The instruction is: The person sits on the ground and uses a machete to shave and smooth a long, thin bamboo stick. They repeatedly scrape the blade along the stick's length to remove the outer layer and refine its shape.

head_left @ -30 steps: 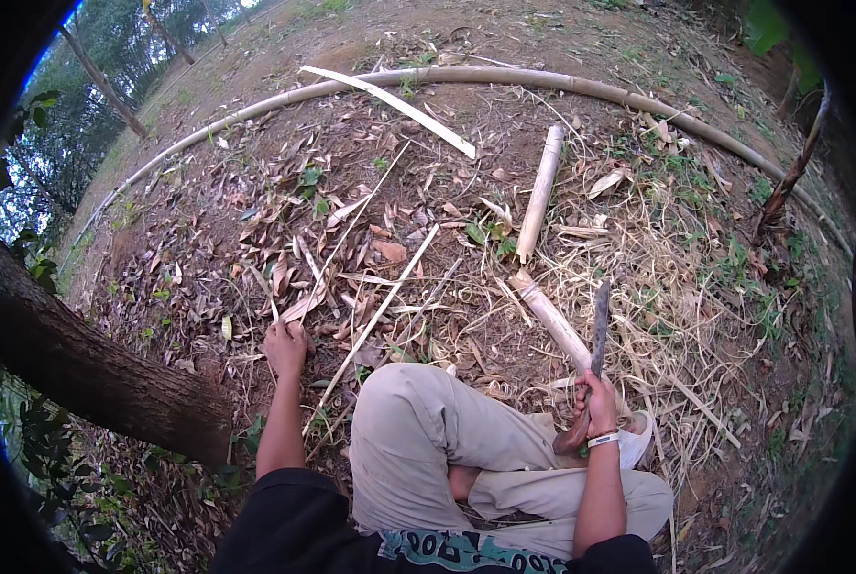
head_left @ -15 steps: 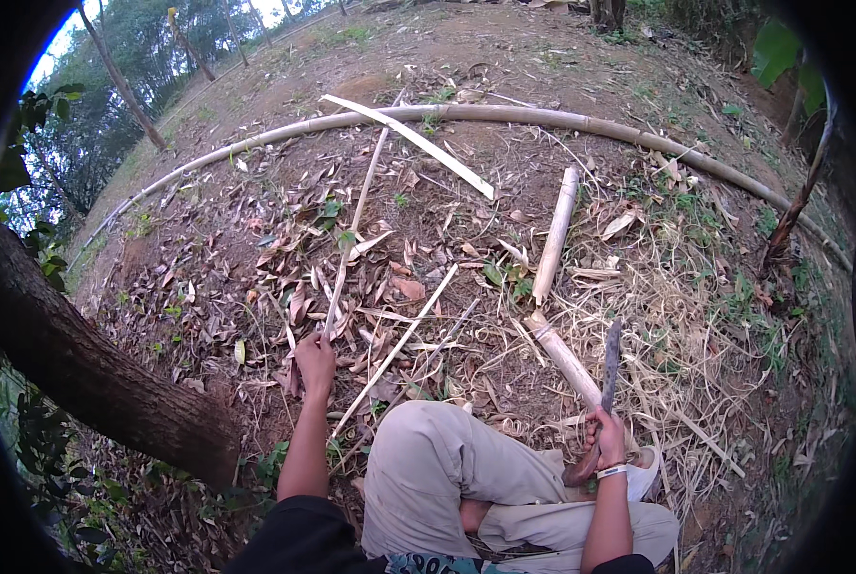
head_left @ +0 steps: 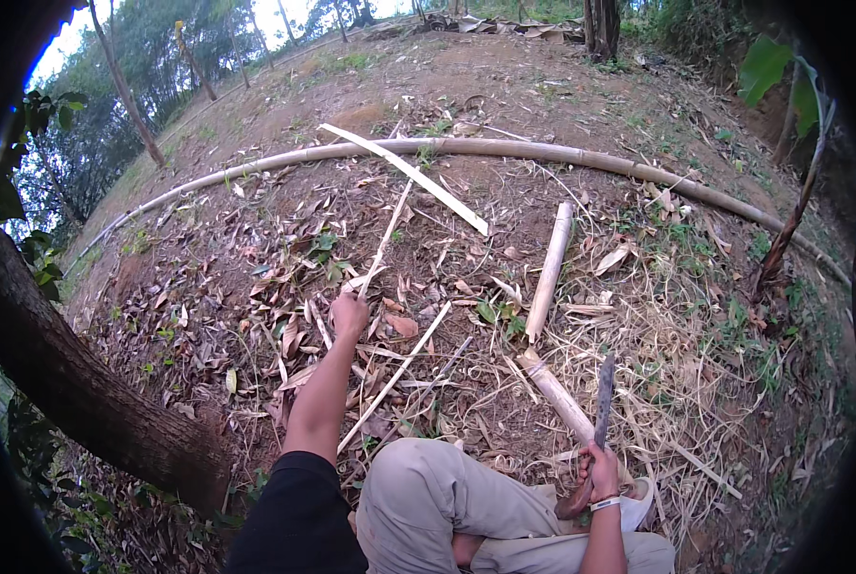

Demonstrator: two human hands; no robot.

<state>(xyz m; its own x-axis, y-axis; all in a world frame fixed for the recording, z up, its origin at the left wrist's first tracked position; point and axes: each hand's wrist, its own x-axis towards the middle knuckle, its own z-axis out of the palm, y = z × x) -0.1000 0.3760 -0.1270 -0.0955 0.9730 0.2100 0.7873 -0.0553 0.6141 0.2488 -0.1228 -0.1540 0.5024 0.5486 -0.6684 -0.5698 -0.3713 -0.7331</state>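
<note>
Stretched forward to the left of centre, my left hand [head_left: 350, 314] is closed around the near part of a thin pale stick [head_left: 386, 239]. The stick points away from me toward a wide split bamboo strip [head_left: 428, 188]. My right hand [head_left: 600, 474] grips a machete by its brown handle beside my bent leg, its dark blade [head_left: 604, 402] pointing up and away. Just left of the blade lies a short bamboo piece [head_left: 560, 397], its near end partly hidden by that hand. Another bamboo length [head_left: 550, 273] lies beyond it.
A long bamboo pole [head_left: 533, 149] crosses the slope ahead. Curly shavings [head_left: 677, 383] cover the ground at right, dry leaves at left. A narrow strip [head_left: 399, 373] lies by my knee [head_left: 418, 478]. A thick leaning trunk [head_left: 93, 392] stands at left.
My left hand has moved forward and slightly right along the stick, the arm reaching further out. The right hand keeps hold of the machete. The view has tilted up a little.
</note>
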